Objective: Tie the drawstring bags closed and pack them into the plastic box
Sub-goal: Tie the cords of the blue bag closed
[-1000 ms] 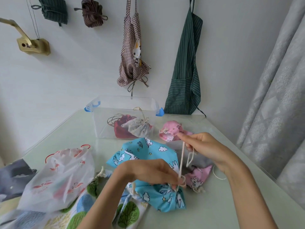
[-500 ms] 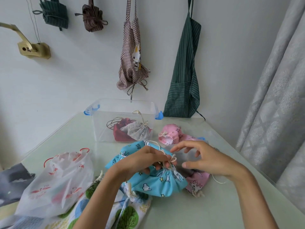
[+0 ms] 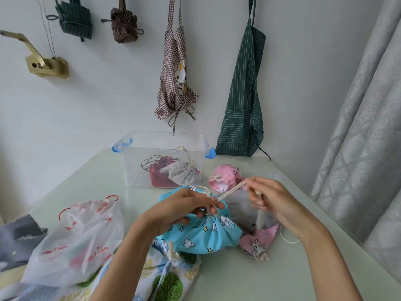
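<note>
A blue drawstring bag (image 3: 201, 234) with a bunny and cloud print lies on the table in front of me, its mouth gathered. My left hand (image 3: 186, 208) pinches the gathered neck and the cord there. My right hand (image 3: 275, 203) grips the cream drawstring (image 3: 231, 192) and holds it taut up and to the right. The clear plastic box (image 3: 138, 161) with blue latches stands behind, holding a red bag (image 3: 157, 175) and a white printed bag (image 3: 182, 173). A pink bag (image 3: 225, 178) lies right of the box.
A white plastic bag (image 3: 73, 242) with red handles lies at the left, over a tree-print bag (image 3: 171, 279). Another pink bag (image 3: 259, 241) and a grey bag (image 3: 240, 205) sit under my right hand. Aprons (image 3: 240, 105) hang on the wall; a curtain (image 3: 364, 148) hangs at the right.
My right hand took hold of the drawstring again and pulled it out to the upper right. My left hand stays at the bag's neck.
</note>
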The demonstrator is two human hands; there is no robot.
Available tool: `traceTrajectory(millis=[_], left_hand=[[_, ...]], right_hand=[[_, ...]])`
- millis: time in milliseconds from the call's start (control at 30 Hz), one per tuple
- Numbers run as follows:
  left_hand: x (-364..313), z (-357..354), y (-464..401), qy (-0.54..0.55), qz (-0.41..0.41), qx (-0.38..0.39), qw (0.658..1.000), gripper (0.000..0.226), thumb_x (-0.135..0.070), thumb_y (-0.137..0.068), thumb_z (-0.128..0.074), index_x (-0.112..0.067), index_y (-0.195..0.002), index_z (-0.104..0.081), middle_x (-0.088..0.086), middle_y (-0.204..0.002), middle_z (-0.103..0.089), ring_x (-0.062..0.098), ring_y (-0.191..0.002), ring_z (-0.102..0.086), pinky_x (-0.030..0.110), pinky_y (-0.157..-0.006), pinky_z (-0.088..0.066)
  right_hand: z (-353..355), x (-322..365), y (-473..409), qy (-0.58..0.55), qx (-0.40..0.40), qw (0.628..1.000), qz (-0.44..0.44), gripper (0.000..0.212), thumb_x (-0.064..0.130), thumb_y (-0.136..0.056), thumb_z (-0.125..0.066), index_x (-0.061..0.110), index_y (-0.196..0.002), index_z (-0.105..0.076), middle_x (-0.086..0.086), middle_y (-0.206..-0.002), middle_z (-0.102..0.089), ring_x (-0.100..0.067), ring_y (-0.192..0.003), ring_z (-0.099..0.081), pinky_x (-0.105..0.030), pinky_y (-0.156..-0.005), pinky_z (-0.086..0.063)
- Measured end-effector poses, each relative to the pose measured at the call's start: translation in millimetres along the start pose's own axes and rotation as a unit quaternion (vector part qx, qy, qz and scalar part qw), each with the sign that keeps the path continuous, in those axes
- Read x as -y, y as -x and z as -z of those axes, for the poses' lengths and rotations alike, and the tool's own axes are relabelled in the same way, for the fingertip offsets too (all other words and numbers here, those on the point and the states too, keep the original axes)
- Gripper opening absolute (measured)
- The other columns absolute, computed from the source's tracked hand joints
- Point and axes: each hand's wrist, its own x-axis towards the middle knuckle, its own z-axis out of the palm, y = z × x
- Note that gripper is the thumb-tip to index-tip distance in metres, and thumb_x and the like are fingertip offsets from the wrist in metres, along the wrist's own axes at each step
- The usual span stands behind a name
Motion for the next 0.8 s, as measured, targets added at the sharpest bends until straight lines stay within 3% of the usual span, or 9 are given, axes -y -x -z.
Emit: traceTrajectory(millis=[67, 167, 233, 333, 400, 500, 567, 667, 800], left_hand=[[-0.3, 0.4, 0.5, 0.003, -0.002, -0.008, 1.000, 0.026, -0.042, -0.089, -0.058, -0.024, -0.093, -0.076, -0.016, -0.076, -0.063, -0.002, -0.054, -0.043, 0.015, -0.048, -0.021], [-1.0, -1.0, 1.1, 0.002, 0.003, -0.011, 1.000, 0.029, -0.041, -0.089, -0.058, -0.020, -0.092, -0.077, -0.017, -0.081, -0.066, -0.001, -0.058, -0.044, 0.015, -0.049, -0.023], [-1.4, -2.7, 1.1, -0.004, 0.007, -0.011, 1.000, 0.030, -0.040, -0.089, -0.058, -0.016, -0.095, -0.075, -0.018, -0.083, -0.068, -0.001, -0.061, -0.044, 0.014, -0.049, -0.025], [-2.2, -4.3, 1.3, -0.006, 0.007, -0.011, 1.000, 0.026, -0.039, -0.090, -0.058, -0.022, -0.090, -0.077, -0.014, -0.086, -0.068, 0.001, -0.064, -0.044, 0.013, -0.050, -0.026], [-2.5, -4.5, 1.6, -0.002, 0.005, -0.007, 1.000, 0.024, -0.039, -0.090, -0.059, -0.023, -0.088, -0.077, -0.014, -0.081, -0.068, 0.000, -0.062, -0.043, 0.012, -0.049, -0.025], [-1.6, -4.6, 1.4, 0.000, 0.007, -0.008, 1.000, 0.026, -0.039, -0.088, -0.061, -0.020, -0.079, -0.076, -0.015, -0.067, -0.063, 0.000, -0.056, -0.043, 0.011, -0.046, -0.026], [-0.4, -3.4, 0.1, 0.009, 0.017, -0.020, 1.000, 0.027, -0.040, -0.085, -0.064, -0.017, -0.076, -0.076, -0.012, -0.060, -0.057, 0.001, -0.051, -0.040, 0.012, -0.044, -0.025], [1.7, -1.7, -2.0, 0.046, 0.029, -0.032, 0.998, 0.022, -0.039, -0.078, -0.070, -0.017, -0.077, -0.077, -0.010, -0.060, -0.058, 0.001, -0.048, -0.043, 0.011, -0.040, -0.026], [0.4, -3.7, -2.8, 0.110, 0.013, -0.019, 0.994, 0.024, -0.035, -0.071, -0.075, -0.018, -0.088, -0.078, -0.009, -0.063, -0.063, -0.002, -0.048, -0.049, 0.010, -0.037, -0.029]], right_hand=[[8.7, -8.7, -4.8, 0.099, -0.109, 0.989, -0.019, 0.022, 0.026, -0.090, -0.058, 0.014, -0.073, -0.063, 0.011, -0.049, -0.047, -0.011, -0.052, -0.043, -0.016, -0.053, -0.038], [16.8, -12.3, -3.0, 0.269, -0.172, 0.946, -0.043, 0.007, 0.025, -0.086, -0.063, 0.030, -0.081, -0.064, 0.006, -0.088, -0.067, -0.016, -0.089, -0.060, -0.031, -0.085, -0.046], [16.3, -6.8, 0.0, 0.289, -0.131, 0.948, 0.002, 0.018, 0.018, -0.087, -0.061, 0.035, -0.092, -0.062, 0.010, -0.106, -0.063, -0.014, -0.103, -0.056, -0.031, -0.094, -0.043], [3.8, 8.9, 6.6, 0.312, 0.034, 0.948, 0.044, 0.035, 0.017, -0.086, -0.063, 0.044, -0.108, -0.061, 0.021, -0.118, -0.057, -0.004, -0.104, -0.050, -0.022, -0.087, -0.038], [-8.5, 9.2, 7.6, 0.336, 0.105, 0.935, 0.038, 0.034, 0.023, -0.085, -0.065, 0.045, -0.110, -0.062, 0.022, -0.113, -0.060, 0.001, -0.099, -0.052, -0.017, -0.086, -0.041], [-20.6, 8.1, 6.9, 0.344, 0.063, 0.937, 0.027, 0.012, 0.028, -0.084, -0.067, 0.032, -0.093, -0.074, 0.013, -0.081, -0.069, 0.002, -0.073, -0.057, -0.011, -0.072, -0.043], [-19.1, 8.9, 6.4, 0.315, 0.029, 0.948, 0.031, 0.007, 0.029, -0.082, -0.071, 0.026, -0.084, -0.077, 0.007, -0.078, -0.074, -0.004, -0.074, -0.066, -0.021, -0.074, -0.050], [-12.6, 15.1, 10.2, 0.232, 0.035, 0.971, 0.056, 0.004, 0.028, -0.076, -0.076, 0.031, -0.074, -0.077, 0.008, -0.069, -0.074, 0.000, -0.068, -0.068, -0.013, -0.066, -0.048], [-15.6, 23.9, 16.9, 0.210, 0.089, 0.970, 0.083, 0.007, 0.030, -0.072, -0.078, 0.036, -0.075, -0.077, 0.006, -0.069, -0.074, 0.001, -0.065, -0.067, -0.008, -0.062, -0.047]])
